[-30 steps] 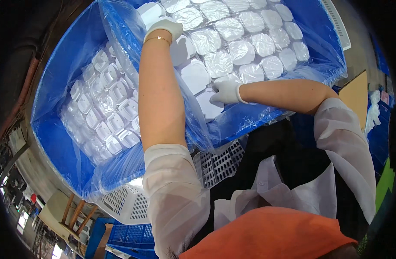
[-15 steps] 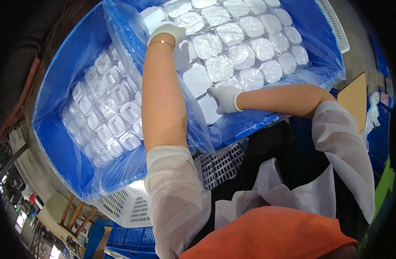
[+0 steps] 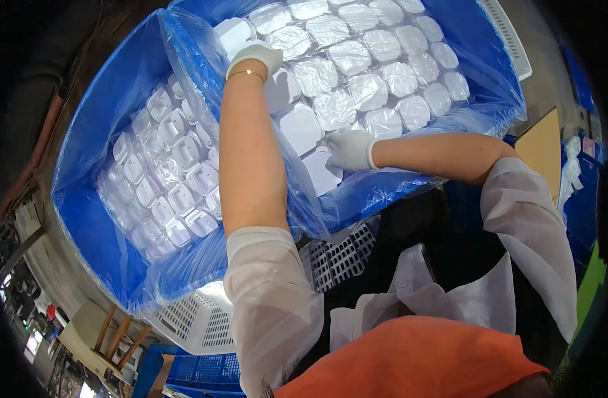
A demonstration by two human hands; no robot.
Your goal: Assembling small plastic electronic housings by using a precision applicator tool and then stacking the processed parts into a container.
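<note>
Both my hands wear white gloves and are inside the right blue bin, at its left side. My left hand [image 3: 256,57] lies over the row of smooth white plastic pieces, its thumb side against them; most of its fingers are hidden. Nearer to me, my right hand [image 3: 351,150] has its fingers bent at the right edge of a rounded white plastic piece [image 3: 322,171], which it appears to grip. Another bare white piece [image 3: 300,129] lies just beyond. To the right are rows of similar white pieces wrapped in clear film [image 3: 368,90].
A second blue bin [image 3: 85,179] on the left holds wrapped white parts with recessed faces. Clear plastic liner [image 3: 191,66] drapes over the wall between the bins. White slotted crates [image 3: 204,318] and a blue crate [image 3: 201,371] stand below. A wooden stool [image 3: 118,338] is at lower left.
My right hand has shifted slightly right, and its fingers are more bent at the piece's edge. My left hand has moved slightly. The view has shifted a little.
</note>
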